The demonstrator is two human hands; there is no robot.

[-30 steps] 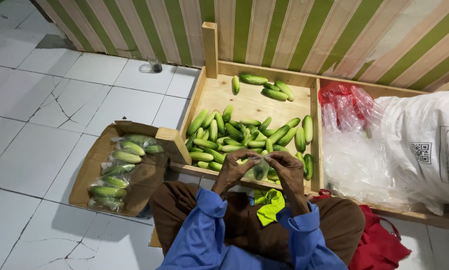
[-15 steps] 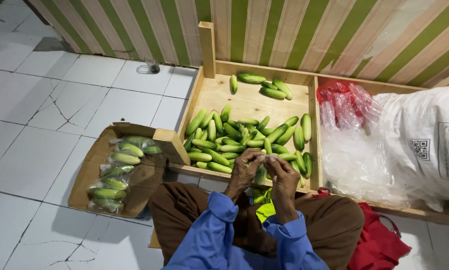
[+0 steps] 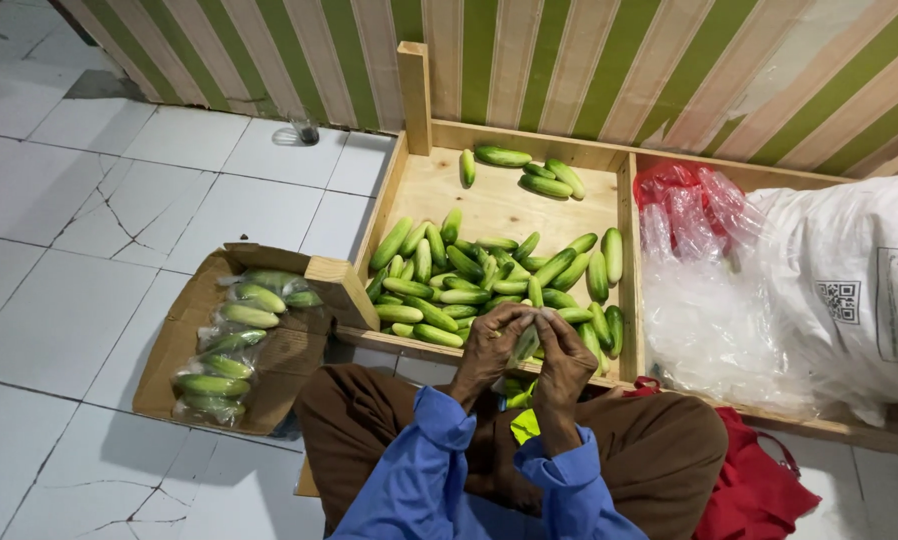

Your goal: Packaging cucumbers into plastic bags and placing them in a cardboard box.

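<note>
My left hand (image 3: 488, 349) and my right hand (image 3: 565, 357) are close together over my lap, both gripping a small clear plastic bag of cucumbers (image 3: 525, 347) at its top. More bagged green and yellow items (image 3: 520, 398) hang or lie just below, partly hidden by my hands. Directly beyond my hands is a wooden crate (image 3: 412, 120) holding a pile of loose green cucumbers (image 3: 489, 280), with a few more cucumbers (image 3: 529, 172) at its far side.
A cardboard box (image 3: 169, 350) on the tiled floor at my left holds several bagged cucumbers (image 3: 239, 320). Clear and red plastic bags (image 3: 689, 250) and a large white sack (image 3: 849, 290) fill the right compartment. A striped wall stands behind. Red cloth (image 3: 759, 490) lies by my right knee.
My hands have drawn slightly closer together on the bag, the fingers working at its top. The view has shifted a little; nothing else moved.
</note>
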